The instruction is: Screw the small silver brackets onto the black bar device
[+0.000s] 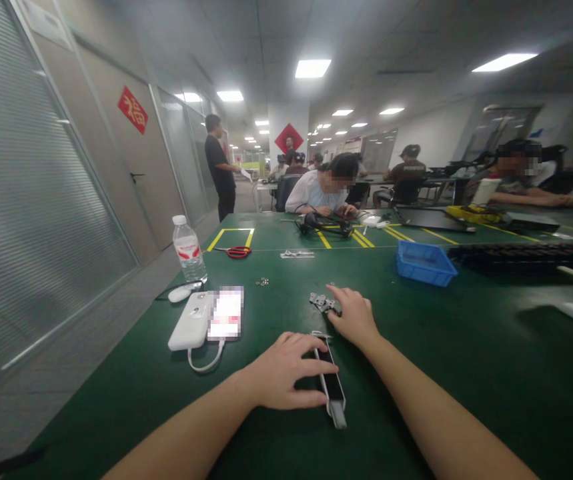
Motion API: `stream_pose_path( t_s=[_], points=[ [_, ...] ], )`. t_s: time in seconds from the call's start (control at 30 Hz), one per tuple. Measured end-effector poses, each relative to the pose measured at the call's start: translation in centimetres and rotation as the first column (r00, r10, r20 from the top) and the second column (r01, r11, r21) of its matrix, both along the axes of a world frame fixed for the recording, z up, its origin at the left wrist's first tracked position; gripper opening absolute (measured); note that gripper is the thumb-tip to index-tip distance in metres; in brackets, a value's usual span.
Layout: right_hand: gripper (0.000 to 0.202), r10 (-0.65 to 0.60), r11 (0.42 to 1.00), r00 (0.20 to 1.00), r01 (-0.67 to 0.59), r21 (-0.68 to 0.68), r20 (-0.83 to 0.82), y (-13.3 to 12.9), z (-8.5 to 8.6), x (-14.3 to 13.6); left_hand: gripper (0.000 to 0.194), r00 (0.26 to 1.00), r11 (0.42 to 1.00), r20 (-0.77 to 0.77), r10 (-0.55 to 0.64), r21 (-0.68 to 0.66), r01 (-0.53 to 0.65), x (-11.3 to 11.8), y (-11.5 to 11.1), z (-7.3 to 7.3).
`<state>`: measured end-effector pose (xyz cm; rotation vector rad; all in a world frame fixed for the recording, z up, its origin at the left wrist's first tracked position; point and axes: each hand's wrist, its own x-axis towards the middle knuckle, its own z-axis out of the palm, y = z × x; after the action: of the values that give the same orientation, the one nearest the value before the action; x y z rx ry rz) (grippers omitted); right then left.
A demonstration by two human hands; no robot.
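On the green table, a long narrow device (pixel 333 383) with a dark middle and pale edges lies under the fingers of my left hand (pixel 291 370). Those fingers are spread and rest on its left side and top. Farther forward, my right hand (pixel 355 316) is beside a cluster of small grey metal parts (pixel 322 303). Its index finger points forward and its thumb touches or nearly touches the cluster's right end; whether it grips a piece is too small to tell. Small rings (pixel 263 282) and thin metal strips (pixel 297 255) lie beyond.
At the left are a water bottle (pixel 189 250), a white power bank (pixel 191 321) cabled to a phone (pixel 225 313), and red-handled scissors (pixel 239 252). A blue tray (pixel 425 264) sits at the right. Across the table a person (pixel 323 190) leans over near a black headset (pixel 323 225).
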<state>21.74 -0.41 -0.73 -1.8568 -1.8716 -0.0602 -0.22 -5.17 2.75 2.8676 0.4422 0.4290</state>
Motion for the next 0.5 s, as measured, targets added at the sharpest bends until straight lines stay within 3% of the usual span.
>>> stream_pose_path(
  t_s=[0.07,0.27,0.5],
  points=[
    [0.055,0.019,1.000,0.999,-0.019,-0.003,0.031,0.1,0.0,-0.4,0.042,1.000,1.000,0.001,0.001,-0.003,-0.001,0.0,0.0,0.0],
    [0.026,0.151,0.989,0.982,-0.150,-0.011,0.111,0.7,-0.5,-0.5,0.041,1.000,1.000,-0.007,0.005,-0.015,-0.005,0.0,0.0,0.0],
    [0.025,0.244,0.969,0.964,-0.247,0.025,0.105,1.6,-0.8,-0.1,0.041,1.000,1.000,-0.004,0.006,-0.026,-0.006,0.0,0.0,0.0]
  ],
)
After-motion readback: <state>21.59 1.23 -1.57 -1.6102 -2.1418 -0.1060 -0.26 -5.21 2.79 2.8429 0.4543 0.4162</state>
